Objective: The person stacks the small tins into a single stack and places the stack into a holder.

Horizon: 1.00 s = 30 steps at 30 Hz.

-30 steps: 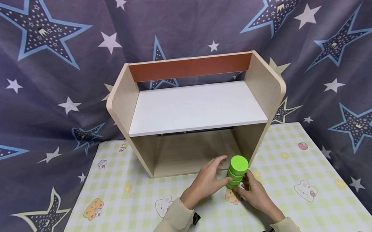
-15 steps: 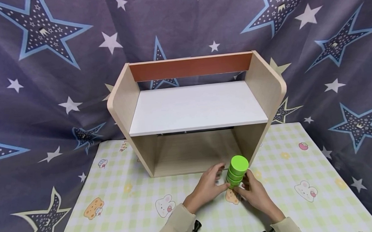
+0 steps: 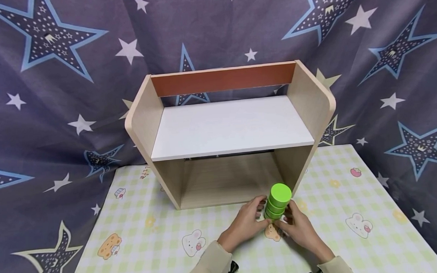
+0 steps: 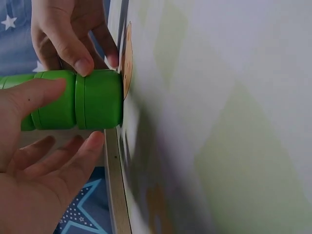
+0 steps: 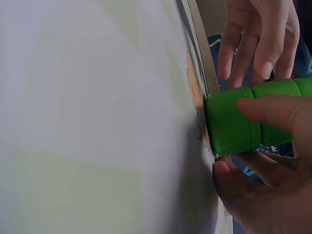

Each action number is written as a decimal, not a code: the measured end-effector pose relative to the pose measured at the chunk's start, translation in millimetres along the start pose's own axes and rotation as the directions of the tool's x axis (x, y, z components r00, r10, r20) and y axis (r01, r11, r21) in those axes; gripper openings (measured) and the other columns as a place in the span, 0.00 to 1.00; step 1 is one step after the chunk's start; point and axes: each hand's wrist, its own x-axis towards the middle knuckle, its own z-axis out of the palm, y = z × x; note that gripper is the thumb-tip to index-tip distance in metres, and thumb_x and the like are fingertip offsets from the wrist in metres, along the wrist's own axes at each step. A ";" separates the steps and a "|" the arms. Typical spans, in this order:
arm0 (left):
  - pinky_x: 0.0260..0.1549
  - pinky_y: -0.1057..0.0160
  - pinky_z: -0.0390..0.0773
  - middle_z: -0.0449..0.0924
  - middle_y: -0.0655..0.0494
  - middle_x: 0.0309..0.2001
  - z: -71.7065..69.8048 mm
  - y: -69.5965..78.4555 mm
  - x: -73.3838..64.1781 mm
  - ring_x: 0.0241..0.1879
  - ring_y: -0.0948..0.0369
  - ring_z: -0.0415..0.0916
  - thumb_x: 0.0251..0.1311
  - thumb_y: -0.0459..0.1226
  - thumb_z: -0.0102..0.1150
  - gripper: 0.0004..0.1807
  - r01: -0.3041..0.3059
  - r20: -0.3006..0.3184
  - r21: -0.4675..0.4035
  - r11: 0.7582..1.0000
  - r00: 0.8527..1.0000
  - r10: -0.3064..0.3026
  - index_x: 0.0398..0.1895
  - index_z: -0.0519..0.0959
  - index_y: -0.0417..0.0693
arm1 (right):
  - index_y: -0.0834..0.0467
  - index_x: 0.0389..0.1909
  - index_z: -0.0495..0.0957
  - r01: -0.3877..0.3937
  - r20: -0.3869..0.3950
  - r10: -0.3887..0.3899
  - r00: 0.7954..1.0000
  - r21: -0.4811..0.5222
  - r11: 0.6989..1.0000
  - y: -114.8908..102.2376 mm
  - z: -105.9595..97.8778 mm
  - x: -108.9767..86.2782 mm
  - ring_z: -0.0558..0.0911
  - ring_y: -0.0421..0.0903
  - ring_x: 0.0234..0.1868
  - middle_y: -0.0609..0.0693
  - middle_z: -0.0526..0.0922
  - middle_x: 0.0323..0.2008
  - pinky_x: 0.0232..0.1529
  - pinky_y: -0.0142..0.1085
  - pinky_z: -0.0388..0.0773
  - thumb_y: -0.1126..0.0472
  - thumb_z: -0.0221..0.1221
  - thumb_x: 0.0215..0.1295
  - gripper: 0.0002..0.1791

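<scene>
A stack of bright green cylinders (image 3: 280, 195) stands on the tablecloth at the shelf unit's front right corner. Seams run round its pieces in both wrist views. My right hand (image 3: 302, 230) holds the lower part, its thumb lying along the bottom piece (image 5: 229, 122) and the fingers curled on the far side. To the left, my left hand (image 3: 243, 222) curves loosely about the stack. Its thumb (image 4: 44, 95) overlaps the green side, while its fingertips (image 4: 95, 140) sit just off the surface; whether the thumb touches cannot be told.
Behind the hands stands a wooden shelf unit (image 3: 318, 97) with a white upper shelf (image 3: 229, 124), an open lower compartment (image 3: 223, 180) and a brown back rail (image 3: 223, 79). A checked cloth (image 3: 136, 260) covers the table. A starry curtain (image 3: 95, 136) hangs behind.
My left hand has lowered and moved slightly right, its thumb dropping towards the stack's base. The stack's lower part has shifted slightly left. My right hand stays in place.
</scene>
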 end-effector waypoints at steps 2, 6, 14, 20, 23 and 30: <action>0.51 0.65 0.81 0.71 0.47 0.66 1.1 0.0 1.4 0.59 0.57 0.75 0.61 0.33 0.69 0.38 0.008 0.006 -0.004 1.000 1.000 -0.008 0.73 0.63 0.42 | 0.59 0.67 0.64 0.001 -0.003 -0.001 1.000 0.001 1.000 0.1 -0.1 0.2 0.78 0.60 0.59 0.63 0.77 0.60 0.55 0.48 0.80 0.65 0.70 0.61 0.35; 0.49 0.66 0.81 0.72 0.51 0.64 3.8 -1.3 3.0 0.58 0.62 0.75 0.61 0.33 0.69 0.38 0.011 0.017 -0.005 1.000 1.000 -0.011 0.73 0.63 0.46 | 0.58 0.67 0.64 -0.001 -0.004 0.001 1.000 0.003 1.000 1.0 0.4 -0.1 0.78 0.60 0.59 0.63 0.77 0.60 0.55 0.48 0.80 0.66 0.70 0.61 0.36; 0.48 0.68 0.81 0.73 0.53 0.62 6.7 -1.4 4.4 0.57 0.65 0.74 0.61 0.31 0.68 0.38 0.013 0.017 0.003 1.000 1.000 -0.013 0.73 0.63 0.47 | 0.58 0.67 0.64 0.018 -0.015 -0.018 1.000 0.002 1.000 2.3 0.5 -0.9 0.79 0.60 0.58 0.64 0.77 0.59 0.54 0.48 0.81 0.67 0.70 0.61 0.36; 0.47 0.69 0.81 0.74 0.53 0.61 7.3 -2.3 6.2 0.56 0.65 0.74 0.62 0.31 0.68 0.37 0.009 0.008 0.017 1.000 1.000 -0.010 0.73 0.63 0.46 | 0.59 0.66 0.65 0.025 -0.026 -0.025 0.999 0.005 1.000 2.3 0.8 -0.8 0.80 0.60 0.57 0.64 0.78 0.58 0.53 0.47 0.82 0.68 0.70 0.60 0.35; 0.47 0.69 0.81 0.75 0.53 0.60 6.9 -2.4 6.5 0.55 0.65 0.75 0.62 0.31 0.68 0.37 0.015 0.008 0.023 1.000 1.000 -0.015 0.73 0.63 0.47 | 0.58 0.66 0.65 0.024 -0.031 -0.023 0.999 0.010 1.000 2.5 0.7 -0.9 0.80 0.59 0.56 0.63 0.78 0.58 0.53 0.46 0.82 0.69 0.70 0.59 0.35; 0.47 0.68 0.81 0.76 0.52 0.60 5.6 -2.4 6.1 0.55 0.65 0.75 0.62 0.32 0.68 0.37 0.008 0.014 0.031 0.999 1.000 -0.009 0.73 0.63 0.47 | 0.58 0.66 0.65 0.028 -0.034 -0.027 0.999 0.019 0.999 4.5 0.0 -0.6 0.80 0.59 0.56 0.63 0.78 0.58 0.53 0.44 0.82 0.69 0.71 0.58 0.36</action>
